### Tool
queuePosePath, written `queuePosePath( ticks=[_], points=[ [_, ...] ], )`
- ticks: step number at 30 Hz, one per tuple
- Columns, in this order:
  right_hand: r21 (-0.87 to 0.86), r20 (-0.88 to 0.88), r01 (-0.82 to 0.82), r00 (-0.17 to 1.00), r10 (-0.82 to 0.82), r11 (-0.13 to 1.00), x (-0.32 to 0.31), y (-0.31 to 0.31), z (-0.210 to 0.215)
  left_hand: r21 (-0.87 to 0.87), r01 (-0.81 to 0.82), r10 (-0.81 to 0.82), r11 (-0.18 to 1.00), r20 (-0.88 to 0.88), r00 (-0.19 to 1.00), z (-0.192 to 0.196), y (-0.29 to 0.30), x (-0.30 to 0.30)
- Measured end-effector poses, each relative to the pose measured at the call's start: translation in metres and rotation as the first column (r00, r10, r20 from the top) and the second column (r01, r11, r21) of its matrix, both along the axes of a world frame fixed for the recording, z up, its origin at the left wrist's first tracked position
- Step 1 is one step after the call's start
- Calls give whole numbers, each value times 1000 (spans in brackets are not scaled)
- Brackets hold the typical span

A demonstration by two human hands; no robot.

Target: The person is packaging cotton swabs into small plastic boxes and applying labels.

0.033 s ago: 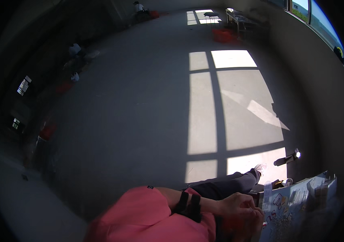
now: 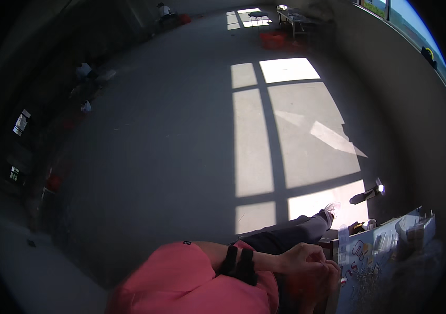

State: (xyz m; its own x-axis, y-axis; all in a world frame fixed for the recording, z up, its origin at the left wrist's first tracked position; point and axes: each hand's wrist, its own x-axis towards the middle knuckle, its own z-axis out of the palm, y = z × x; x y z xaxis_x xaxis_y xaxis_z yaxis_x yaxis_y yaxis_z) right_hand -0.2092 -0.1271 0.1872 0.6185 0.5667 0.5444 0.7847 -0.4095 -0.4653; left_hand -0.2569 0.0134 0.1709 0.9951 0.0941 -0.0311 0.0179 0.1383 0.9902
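Note:
At the lower right, my left hand (image 2: 305,258) and my right hand (image 2: 330,276) meet beside the edge of a work table (image 2: 341,303). The fingers of both are bent and pinched together at the tips. Whatever lies between them is too small or hidden to make out. Black straps (image 2: 240,263) wrap my left forearm. Red looped strands (image 2: 360,248) and a scatter of small shiny pieces (image 2: 365,280) lie on the table just right of my hands. Below my hands is a dim red shape (image 2: 302,285).
A white cup (image 2: 369,224) and a clear plastic container (image 2: 343,236) stand at the table's far edge. Beyond it is a small lit device (image 2: 369,193). Red baskets (image 2: 272,40) and another table (image 2: 296,19) are far off. A person (image 2: 84,71) sits at the left.
The view has shifted a little, so the room sits further left and higher. My hands stay together at the table's edge, with little visible change in the fingers.

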Motion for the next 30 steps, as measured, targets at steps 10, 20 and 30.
queuePosePath(
  ticks=[10,20,30],
  points=[
    [582,-787,393,494,371,712,24,-39,0,-279,86,-135,956,-160,978,20,3,42],
    [347,-746,578,647,-156,739,15,-119,-51,110,499,-500,859,-19,866,-27,-74,96],
    [176,-689,719,577,-438,672,29,-172,-90,390,579,-619,716,-27,785,-75,-144,141]
  ],
)
